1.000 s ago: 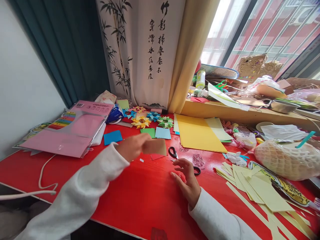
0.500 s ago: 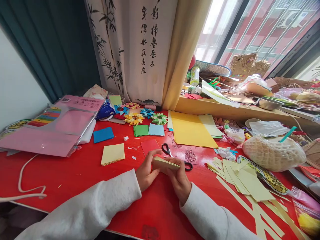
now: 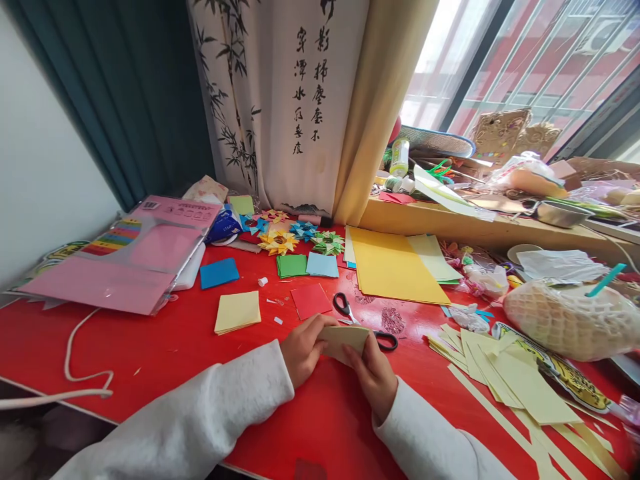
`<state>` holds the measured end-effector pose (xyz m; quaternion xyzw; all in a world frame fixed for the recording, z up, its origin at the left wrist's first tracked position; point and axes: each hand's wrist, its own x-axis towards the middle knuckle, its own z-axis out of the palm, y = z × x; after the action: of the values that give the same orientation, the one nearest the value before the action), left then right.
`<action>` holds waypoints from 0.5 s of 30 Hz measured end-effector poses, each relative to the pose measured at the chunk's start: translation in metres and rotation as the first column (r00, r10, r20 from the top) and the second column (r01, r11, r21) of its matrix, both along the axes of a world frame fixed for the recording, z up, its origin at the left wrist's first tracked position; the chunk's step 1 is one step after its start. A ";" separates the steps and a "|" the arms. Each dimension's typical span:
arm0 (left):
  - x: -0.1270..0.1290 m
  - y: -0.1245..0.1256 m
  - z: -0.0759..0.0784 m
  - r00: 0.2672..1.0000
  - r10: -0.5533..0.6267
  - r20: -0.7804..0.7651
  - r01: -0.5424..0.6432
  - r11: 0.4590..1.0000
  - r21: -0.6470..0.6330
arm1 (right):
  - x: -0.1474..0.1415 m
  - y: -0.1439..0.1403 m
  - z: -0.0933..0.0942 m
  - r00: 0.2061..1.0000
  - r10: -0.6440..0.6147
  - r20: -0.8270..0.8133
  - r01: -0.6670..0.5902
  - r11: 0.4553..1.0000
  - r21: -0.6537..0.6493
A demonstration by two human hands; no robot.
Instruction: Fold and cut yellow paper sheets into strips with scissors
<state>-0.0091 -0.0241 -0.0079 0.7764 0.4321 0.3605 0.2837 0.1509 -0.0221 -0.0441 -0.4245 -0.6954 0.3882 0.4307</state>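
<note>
Both of my hands hold a small pale yellow paper stack point(image 3: 346, 339) just above the red table point(image 3: 165, 347). My left hand point(image 3: 303, 348) grips its left side and my right hand point(image 3: 374, 373) grips its right side from below. Black-handled scissors point(image 3: 365, 321) lie right behind the paper. A stack of pale yellow squares point(image 3: 238, 311) lies to the left, and a red square point(image 3: 311, 301) sits behind my left hand.
A pink paper pack point(image 3: 125, 257) lies at the left, with a blue square point(image 3: 219, 273), green and light blue squares, and folded paper stars point(image 3: 300, 237) behind. Large yellow sheets point(image 3: 393, 267) lie at centre. Pale yellow offcuts point(image 3: 505, 383) and a netted bag point(image 3: 570, 320) fill the right.
My left hand put a stack of yellow squares down at the left, then came back. Both hands now hold the small yellow paper, tilted more upright than half a second ago.
</note>
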 end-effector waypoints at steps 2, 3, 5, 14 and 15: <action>-0.004 0.002 0.006 0.994 0.004 -0.112 -0.003 1.000 0.010 | 0.001 0.000 0.000 1.000 0.007 0.026 -0.007 1.000 -0.002; -0.007 0.002 0.010 0.983 0.006 -0.181 -0.003 1.000 0.019 | 0.001 -0.001 0.001 0.999 0.020 0.036 -0.020 1.000 -0.009; -0.012 0.003 0.020 0.958 -0.012 -0.288 0.016 1.000 0.009 | 0.001 -0.004 0.005 0.996 0.069 0.050 -0.068 0.997 -0.029; -0.115 0.081 0.059 0.941 0.325 -0.089 -0.337 0.914 -0.227 | -0.004 -0.006 0.013 0.987 0.132 -0.092 -0.143 0.981 -0.129; -0.132 0.099 0.057 0.929 0.357 -0.101 -0.370 0.903 -0.218 | -0.004 -0.005 0.013 0.989 0.124 -0.082 -0.134 0.983 -0.128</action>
<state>-0.1415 0.0749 0.0491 0.6539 0.6166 0.3308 0.2877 0.1470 -0.0275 -0.0314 -0.3918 -0.6777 0.4762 0.4006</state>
